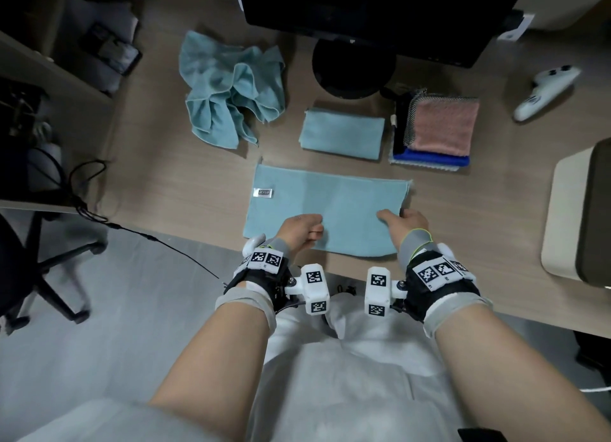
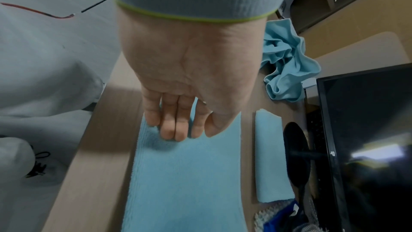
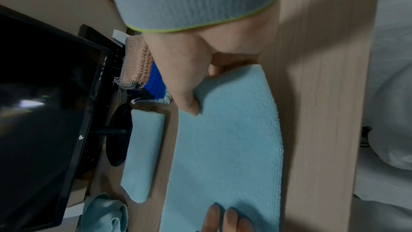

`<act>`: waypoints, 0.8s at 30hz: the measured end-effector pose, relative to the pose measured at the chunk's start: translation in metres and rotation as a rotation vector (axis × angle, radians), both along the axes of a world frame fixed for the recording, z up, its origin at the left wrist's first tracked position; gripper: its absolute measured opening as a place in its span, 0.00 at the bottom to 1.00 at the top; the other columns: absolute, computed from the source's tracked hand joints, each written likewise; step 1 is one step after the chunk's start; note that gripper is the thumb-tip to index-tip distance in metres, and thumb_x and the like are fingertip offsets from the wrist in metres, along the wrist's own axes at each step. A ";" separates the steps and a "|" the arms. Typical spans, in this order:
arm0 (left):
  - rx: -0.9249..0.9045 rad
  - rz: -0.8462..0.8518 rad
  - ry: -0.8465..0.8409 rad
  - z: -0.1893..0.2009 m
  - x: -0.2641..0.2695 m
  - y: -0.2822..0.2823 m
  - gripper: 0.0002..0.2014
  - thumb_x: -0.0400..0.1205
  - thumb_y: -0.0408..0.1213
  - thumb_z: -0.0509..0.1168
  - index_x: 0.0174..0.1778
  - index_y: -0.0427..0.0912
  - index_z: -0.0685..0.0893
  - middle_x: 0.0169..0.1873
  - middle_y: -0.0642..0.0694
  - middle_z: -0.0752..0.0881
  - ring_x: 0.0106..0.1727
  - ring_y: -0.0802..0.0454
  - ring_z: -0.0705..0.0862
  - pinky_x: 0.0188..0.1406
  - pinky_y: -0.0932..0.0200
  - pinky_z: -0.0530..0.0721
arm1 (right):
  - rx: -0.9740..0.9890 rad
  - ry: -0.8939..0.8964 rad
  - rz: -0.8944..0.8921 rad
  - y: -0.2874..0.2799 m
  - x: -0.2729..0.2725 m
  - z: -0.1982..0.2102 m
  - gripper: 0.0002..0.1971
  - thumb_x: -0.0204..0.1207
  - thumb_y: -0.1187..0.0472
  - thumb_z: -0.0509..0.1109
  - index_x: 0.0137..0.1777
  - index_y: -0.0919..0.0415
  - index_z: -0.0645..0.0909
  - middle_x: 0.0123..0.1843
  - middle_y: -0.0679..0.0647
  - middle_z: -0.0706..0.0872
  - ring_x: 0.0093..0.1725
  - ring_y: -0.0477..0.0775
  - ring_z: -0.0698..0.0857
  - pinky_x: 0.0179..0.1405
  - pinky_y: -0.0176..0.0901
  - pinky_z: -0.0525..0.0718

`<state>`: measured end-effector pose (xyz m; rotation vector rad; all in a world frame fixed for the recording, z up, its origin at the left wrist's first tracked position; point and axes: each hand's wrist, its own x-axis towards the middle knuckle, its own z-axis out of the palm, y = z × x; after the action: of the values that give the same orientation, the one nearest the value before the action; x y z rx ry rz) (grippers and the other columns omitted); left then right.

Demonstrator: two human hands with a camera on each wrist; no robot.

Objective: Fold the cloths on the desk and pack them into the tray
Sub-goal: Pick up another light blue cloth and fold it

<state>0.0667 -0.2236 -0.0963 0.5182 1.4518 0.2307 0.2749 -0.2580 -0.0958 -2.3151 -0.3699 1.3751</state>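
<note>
Head view shows the left hand (image 1: 302, 228) pressing flat-fingered on the half-folded blue cloth (image 1: 330, 200) at the desk's (image 1: 185, 190) near edge, the right hand (image 1: 408, 222) pinching its end — next, I judge, folding it across — with the tray (image 1: 568, 207) far right.

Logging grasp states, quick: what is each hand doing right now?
Left hand: open, fingers resting on the flat blue cloth.
Right hand: pinching that cloth's right edge.

The head camera looks steeply down on the bench (image 1: 185, 190); each wrist camera looks close along its palm, and all three share the flat blue cloth (image 1: 330, 207).
</note>
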 end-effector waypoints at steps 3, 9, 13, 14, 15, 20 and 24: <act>-0.025 0.009 0.015 0.000 -0.001 0.004 0.08 0.81 0.37 0.64 0.37 0.50 0.75 0.32 0.48 0.75 0.31 0.54 0.70 0.33 0.61 0.67 | 0.078 0.063 -0.046 0.004 -0.005 0.006 0.08 0.67 0.55 0.77 0.40 0.58 0.84 0.46 0.59 0.91 0.46 0.63 0.90 0.53 0.60 0.88; -0.111 -0.050 -0.003 0.003 -0.004 0.014 0.08 0.79 0.36 0.63 0.35 0.48 0.74 0.34 0.45 0.76 0.31 0.52 0.71 0.34 0.59 0.69 | 0.174 0.214 0.043 0.024 -0.029 0.036 0.09 0.71 0.61 0.76 0.50 0.59 0.85 0.47 0.57 0.91 0.45 0.59 0.90 0.49 0.50 0.89; -0.123 -0.053 -0.041 -0.001 -0.015 0.020 0.10 0.79 0.40 0.66 0.52 0.38 0.83 0.45 0.40 0.88 0.46 0.44 0.87 0.46 0.55 0.84 | 0.200 0.333 0.130 0.045 -0.061 0.056 0.09 0.72 0.63 0.76 0.52 0.61 0.84 0.46 0.57 0.91 0.43 0.56 0.90 0.43 0.45 0.90; -0.118 -0.037 -0.066 0.002 -0.016 0.021 0.13 0.80 0.40 0.66 0.56 0.36 0.84 0.45 0.41 0.90 0.48 0.44 0.89 0.47 0.53 0.87 | 0.193 0.344 0.148 0.049 -0.067 0.056 0.08 0.72 0.64 0.76 0.50 0.61 0.83 0.44 0.57 0.90 0.41 0.55 0.89 0.42 0.45 0.90; -0.099 -0.017 -0.087 0.004 -0.017 0.021 0.14 0.81 0.39 0.66 0.58 0.36 0.84 0.45 0.41 0.91 0.49 0.44 0.89 0.50 0.50 0.88 | 0.193 0.343 0.166 0.052 -0.073 0.058 0.06 0.72 0.65 0.76 0.47 0.61 0.82 0.41 0.56 0.90 0.39 0.54 0.89 0.40 0.44 0.90; 0.016 0.165 -0.068 0.015 -0.070 0.044 0.06 0.83 0.34 0.64 0.50 0.37 0.84 0.38 0.43 0.89 0.36 0.50 0.88 0.40 0.59 0.87 | 0.135 0.199 0.286 0.071 -0.131 0.041 0.10 0.68 0.65 0.78 0.36 0.56 0.79 0.36 0.54 0.88 0.34 0.53 0.87 0.36 0.43 0.88; 0.043 0.224 -0.040 0.012 -0.115 0.062 0.06 0.83 0.35 0.64 0.49 0.37 0.84 0.35 0.44 0.88 0.35 0.49 0.86 0.44 0.57 0.85 | 0.048 0.095 0.329 0.083 -0.169 0.024 0.09 0.61 0.58 0.80 0.35 0.53 0.80 0.41 0.53 0.90 0.44 0.58 0.90 0.52 0.52 0.88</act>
<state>-0.0484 -0.1613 -0.0845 0.3831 1.4682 0.4482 0.1058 -0.1751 -0.0721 -2.2100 -0.7721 1.6006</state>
